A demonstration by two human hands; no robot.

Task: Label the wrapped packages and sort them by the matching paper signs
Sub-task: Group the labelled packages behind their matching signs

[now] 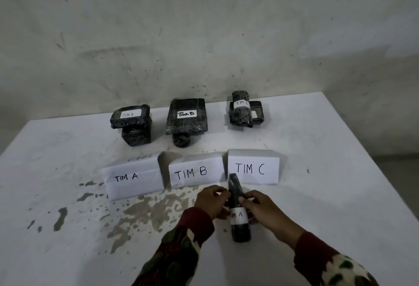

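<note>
A long black wrapped package [238, 232] lies near the table's front, in front of the paper signs, with a white label reading "M A" across its middle. My left hand [212, 202] and my right hand [260, 206] both grip it from either side. Three folded paper signs stand in a row: TIM A [133, 177], TIM B [195, 171], TIM C [252, 168]. Behind them sit stacks of black wrapped packages: one labelled TIM A [131, 119], one labelled TIM B [187, 115], one labelled TIM C [241, 110].
The white table [68, 229] has brown worn patches of chipped paint at front left. A stained grey wall [204, 36] rises directly behind the package stacks. The table's right edge slants away at the far right.
</note>
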